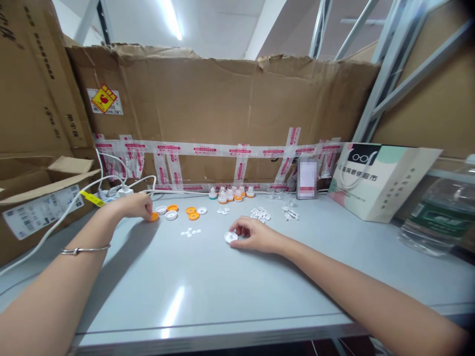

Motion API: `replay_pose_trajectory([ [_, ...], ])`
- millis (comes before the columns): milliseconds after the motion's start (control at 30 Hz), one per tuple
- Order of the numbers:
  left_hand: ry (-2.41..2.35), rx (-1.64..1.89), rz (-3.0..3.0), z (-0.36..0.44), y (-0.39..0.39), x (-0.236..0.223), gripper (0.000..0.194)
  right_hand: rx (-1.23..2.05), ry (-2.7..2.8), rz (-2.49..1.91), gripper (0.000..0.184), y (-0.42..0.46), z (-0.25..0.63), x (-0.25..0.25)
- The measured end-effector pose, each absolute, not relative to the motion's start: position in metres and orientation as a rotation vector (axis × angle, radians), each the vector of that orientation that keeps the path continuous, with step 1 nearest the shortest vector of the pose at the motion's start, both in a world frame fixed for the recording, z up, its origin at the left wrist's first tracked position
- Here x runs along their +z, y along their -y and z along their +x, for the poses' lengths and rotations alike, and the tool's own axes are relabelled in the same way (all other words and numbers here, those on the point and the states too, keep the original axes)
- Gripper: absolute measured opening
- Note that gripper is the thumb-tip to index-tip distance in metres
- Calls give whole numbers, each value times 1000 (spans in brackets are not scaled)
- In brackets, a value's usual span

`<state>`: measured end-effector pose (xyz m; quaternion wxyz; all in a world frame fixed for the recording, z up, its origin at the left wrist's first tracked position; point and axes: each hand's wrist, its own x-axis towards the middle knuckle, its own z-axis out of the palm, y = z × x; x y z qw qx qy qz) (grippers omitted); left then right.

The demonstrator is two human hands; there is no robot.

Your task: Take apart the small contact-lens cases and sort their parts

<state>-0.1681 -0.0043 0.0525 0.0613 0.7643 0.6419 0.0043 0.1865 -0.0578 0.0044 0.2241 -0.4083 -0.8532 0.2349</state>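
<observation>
The left hand (139,205) has its fingers closed on an orange ring (153,216) at the bench's left; the right hand's (256,234) fingers grip a white disc (230,238) on the bench (208,287), near the middle.

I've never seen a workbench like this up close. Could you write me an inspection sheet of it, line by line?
Surface: smooth grey tabletop, reflecting light.
Job's things: white round cap; orange ring; more orange and white rings, small white discs, white pieces and clear-topped caps in loose groups.
Clutter: paper bag and water bottle at the right.
Hands: right hand holds the white round cap by its rim; left hand touches the orange ring, grip unclear.
Cables: white cables at the left, some running to a white plug.
Surroundings: large taped cardboard box behind, open box at the left, metal frame at the right.
</observation>
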Motion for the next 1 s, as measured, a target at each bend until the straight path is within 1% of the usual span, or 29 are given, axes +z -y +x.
replay_pose_trajectory([
  [167,-1888,-54,2287,-162,0,50,11,638,2345,-1142,31,57,187,3],
  [233,-1938,-59,2308,-155,2,55,15,643,2339,-1138,32,56,188,2],
  [267,-1991,-27,2332,-149,5,58,18,648,2334,-1135,32,56,188,2],
  [333,-2070,151,2444,-128,14,63,21,665,2322,-1134,33,54,188,0],
  [367,-2017,307,2535,-114,20,64,21,676,2313,-1139,33,54,188,0],
  [433,-1668,541,2760,-82,33,61,18,699,2296,-1147,34,53,188,-2],
  [500,-1230,583,2873,-52,45,51,20,729,2291,-1141,35,52,187,-3],
  [533,-1105,570,2888,-39,49,45,21,745,2297,-1127,35,52,187,-3],
  [633,-949,500,2866,-17,54,25,19,790,2338,-1091,38,52,187,-2],
  [767,-967,522,2735,-12,48,13,17,809,2378,-1089,37,52,185,0],
  [1000,-1138,476,2637,-3,44,16,12,793,2406,-1080,32,51,184,1],
])
